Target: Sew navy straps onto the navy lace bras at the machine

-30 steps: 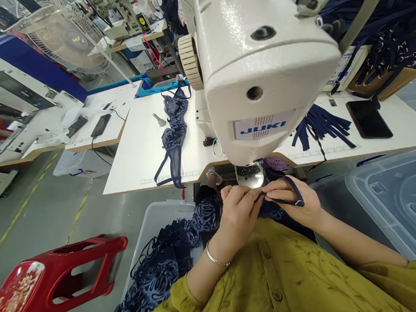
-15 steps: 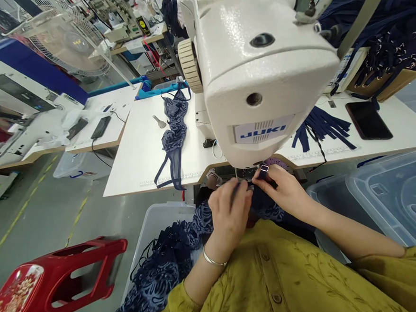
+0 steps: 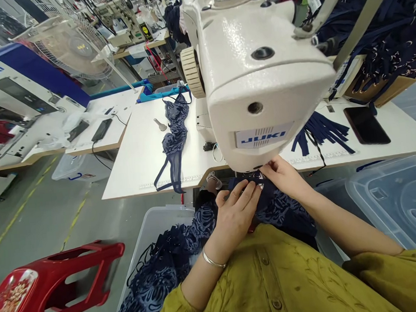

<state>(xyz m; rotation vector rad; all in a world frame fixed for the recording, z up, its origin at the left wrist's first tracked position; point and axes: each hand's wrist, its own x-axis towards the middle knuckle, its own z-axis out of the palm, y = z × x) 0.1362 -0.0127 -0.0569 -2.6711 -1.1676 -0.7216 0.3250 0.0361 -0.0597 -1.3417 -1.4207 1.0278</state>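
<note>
Swirl-patterned navy fabric (image 3: 281, 208) spreads over the lap up to the glossy white metal sewing machine (image 3: 260, 90). The left hand (image 3: 235, 206) rests on it, fingers outstretched; the right hand (image 3: 281, 173) narrows beneath the machine head, its grip hidden. Beyond, the smooth white counter (image 3: 136, 151) bears flat navy strips (image 3: 322, 131).

Sewing machines (image 3: 267, 87), worktables (image 3: 133, 156) and piled garments (image 3: 154, 276) show a sewing workshop.
</note>
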